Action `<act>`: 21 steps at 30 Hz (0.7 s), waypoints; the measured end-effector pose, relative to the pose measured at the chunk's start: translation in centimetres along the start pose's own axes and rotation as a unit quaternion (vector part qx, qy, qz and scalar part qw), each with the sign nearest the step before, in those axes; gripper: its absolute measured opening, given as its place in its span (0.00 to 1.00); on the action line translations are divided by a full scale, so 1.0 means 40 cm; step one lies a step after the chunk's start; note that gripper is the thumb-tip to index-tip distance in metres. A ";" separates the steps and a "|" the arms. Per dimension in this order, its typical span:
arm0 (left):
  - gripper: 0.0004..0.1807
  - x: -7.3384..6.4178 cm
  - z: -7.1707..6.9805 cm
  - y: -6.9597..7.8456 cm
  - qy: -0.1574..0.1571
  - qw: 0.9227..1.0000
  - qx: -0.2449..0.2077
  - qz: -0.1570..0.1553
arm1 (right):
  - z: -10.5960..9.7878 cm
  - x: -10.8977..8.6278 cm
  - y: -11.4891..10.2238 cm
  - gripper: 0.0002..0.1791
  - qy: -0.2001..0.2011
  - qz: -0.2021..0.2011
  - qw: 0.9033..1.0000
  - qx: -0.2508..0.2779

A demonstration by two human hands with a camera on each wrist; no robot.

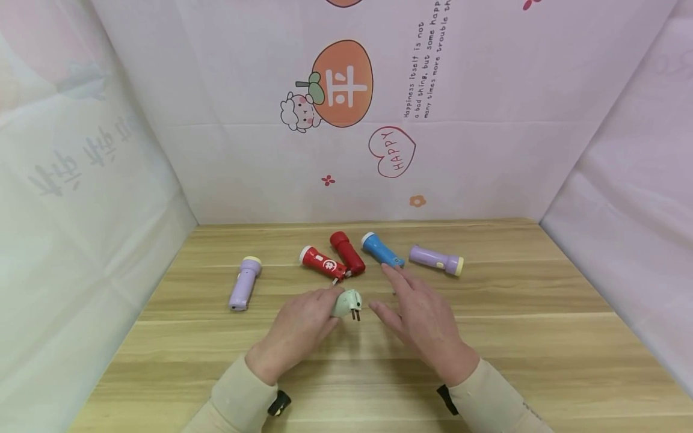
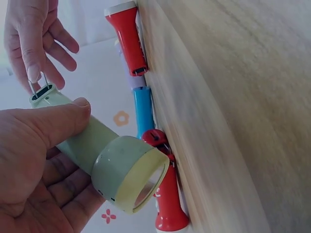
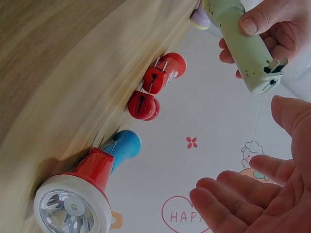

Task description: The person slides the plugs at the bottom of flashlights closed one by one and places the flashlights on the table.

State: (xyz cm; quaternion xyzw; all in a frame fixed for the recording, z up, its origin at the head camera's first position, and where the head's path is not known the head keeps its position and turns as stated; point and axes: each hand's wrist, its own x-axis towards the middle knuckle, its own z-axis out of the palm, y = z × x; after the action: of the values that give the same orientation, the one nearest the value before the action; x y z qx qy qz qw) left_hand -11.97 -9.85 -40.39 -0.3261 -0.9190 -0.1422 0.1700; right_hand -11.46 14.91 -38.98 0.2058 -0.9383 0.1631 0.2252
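My left hand (image 1: 300, 328) grips a pale green flashlight (image 1: 345, 304) around its body, thumb on top in the left wrist view. Two metal plug prongs stick out of its tail end, and its cream-rimmed head (image 2: 141, 177) points the other way. Facing it, my right hand (image 1: 428, 319) holds nothing; its fingers are spread and relaxed. In the left wrist view the right fingertips (image 2: 33, 73) are right at the prongs. A red flashlight with a white rim (image 3: 92, 170) lies by my right hand, largely hidden behind it in the head view.
Along the back of the wooden table (image 1: 216, 349) lie a white-rimmed red flashlight (image 1: 319, 260), an all-red one (image 1: 348, 252), a blue one (image 1: 381, 249) and a purple one (image 1: 433, 257). Another purple flashlight (image 1: 245, 285) lies at left. Printed cloth (image 1: 243, 168) hangs behind and at both sides.
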 end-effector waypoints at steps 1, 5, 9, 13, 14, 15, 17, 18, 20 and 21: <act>0.27 0.001 0.000 0.001 0.001 1.000 0.001 0.003 | -0.001 0.000 -0.001 0.40 0.002 -0.002 1.000 0.003; 0.25 0.003 0.000 0.004 0.004 1.000 0.002 0.013 | -0.004 -0.002 -0.003 0.39 0.009 -0.014 1.000 0.011; 0.24 0.003 0.001 0.006 0.016 1.000 -0.003 0.027 | -0.007 -0.003 -0.007 0.37 0.012 -0.020 1.000 0.019; 0.24 0.004 0.001 0.008 0.024 0.999 -0.002 0.039 | -0.007 -0.002 -0.012 0.36 0.011 -0.023 0.999 0.032; 0.24 0.004 0.000 0.009 0.027 0.999 -0.002 0.041 | -0.007 -0.002 -0.013 0.35 0.010 -0.023 0.999 0.035; 0.24 0.005 -0.001 0.011 0.028 0.999 -0.002 0.043 | -0.007 -0.001 -0.015 0.35 0.009 -0.023 0.999 0.039; 0.23 0.006 -0.002 0.014 0.029 0.998 -0.003 0.047 | -0.007 -0.002 -0.018 0.34 0.009 -0.024 0.999 0.044; 0.22 0.007 -0.003 0.015 0.030 0.998 -0.005 0.049 | -0.007 -0.002 -0.019 0.34 0.009 -0.025 0.999 0.047; 0.22 0.007 -0.004 0.018 0.035 0.998 -0.007 0.054 | -0.006 -0.002 -0.021 0.34 0.011 -0.025 0.998 0.050; 0.22 0.007 -0.004 0.019 0.036 0.998 -0.007 0.055 | -0.006 -0.002 -0.022 0.34 0.010 -0.025 0.998 0.052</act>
State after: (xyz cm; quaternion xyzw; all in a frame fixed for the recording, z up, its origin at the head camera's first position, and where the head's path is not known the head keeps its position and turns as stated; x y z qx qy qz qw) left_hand -11.66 -9.19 -40.01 -0.3723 -0.8918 -0.1509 0.2081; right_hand -10.92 14.28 -38.61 0.2387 -0.9207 0.2086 0.2278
